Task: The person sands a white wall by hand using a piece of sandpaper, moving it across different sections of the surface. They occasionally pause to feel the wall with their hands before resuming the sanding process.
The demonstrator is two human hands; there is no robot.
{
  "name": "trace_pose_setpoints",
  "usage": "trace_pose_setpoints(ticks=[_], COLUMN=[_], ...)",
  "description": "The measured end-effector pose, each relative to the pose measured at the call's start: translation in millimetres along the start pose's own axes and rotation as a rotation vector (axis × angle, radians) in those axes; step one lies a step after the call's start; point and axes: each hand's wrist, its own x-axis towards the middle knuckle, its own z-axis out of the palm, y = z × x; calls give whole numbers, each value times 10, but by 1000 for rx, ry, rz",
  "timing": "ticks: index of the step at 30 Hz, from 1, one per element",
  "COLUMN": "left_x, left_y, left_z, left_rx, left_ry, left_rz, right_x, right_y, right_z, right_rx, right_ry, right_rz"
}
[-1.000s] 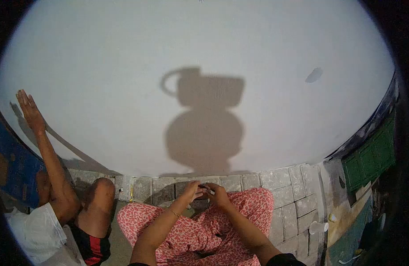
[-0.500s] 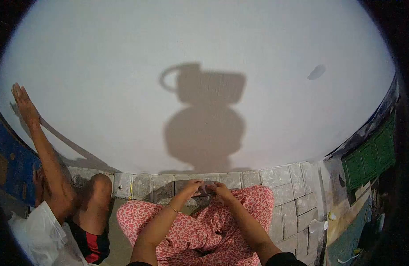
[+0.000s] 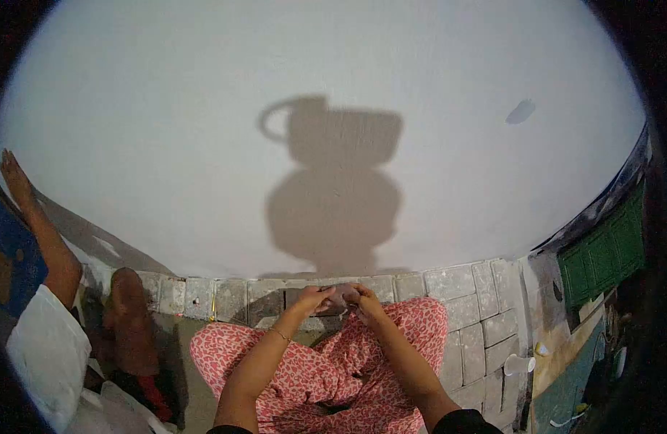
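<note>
Above my crossed legs in patterned pink trousers (image 3: 232,362), both my hands are close together near the foot of the wall. Between them is a small greyish-brown piece (image 3: 339,296), thin and perhaps sheet-like; its kind cannot be made out. My left hand (image 3: 311,299) has its fingers closed on the piece's left side. On its right side, the bent fingers of my right hand (image 3: 365,301) grip it. The fingertips partly cover the piece.
A pale wall (image 3: 463,188) rises in front, bearing my shadow and a grey patch (image 3: 521,112). Grey paving blocks (image 3: 449,311) run along its base. At the left, another person's raised arm (image 3: 48,242) is by the wall. A green panel (image 3: 604,242) stands right; a white object (image 3: 519,364) lies nearby.
My hands have drawn slightly closer around the small piece, which shows more between them. The other person has shifted left, with the raised hand moving left and down.
</note>
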Motion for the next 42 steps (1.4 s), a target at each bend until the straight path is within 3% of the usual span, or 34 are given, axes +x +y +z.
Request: trace_pose_setpoints(ticks=[5,7,15,17,18,23,28,34,37,39,42], left_x=[62,134,176,254,249,171,279,422,507,497,401], left_y=[-12,-68,-136,-199,-187,-107,-81,-138,-78,-56,28], left_z=[-43,-42,-115,-150,-137,-68,-128,-309,-312,-305,-272], left_rx=[11,52,-98,-112,-95,0,-522,-839,-830,-844,-890], left_ry=[-49,7,21,-5,47,229,212,151,190,203,230], left_rz=[-58,68,50,50,36,-15,-165,-173,-186,-138,-105], right_x=[16,-16,142,26,-17,275,403,591,585,556,652], right_y=[16,-12,82,-56,-105,61,42,128,51,35,85], right_z=[-23,2,-149,30,95,-86,51,160,222,227,168], right_rx=[-47,-83,139,173,207,336,447,534,621,608,718], right_ry=[-8,-44,-158,-66,25,8,132,230,216,198,190], right_rz=[23,44,215,241,267,271,260,241,287,150,200])
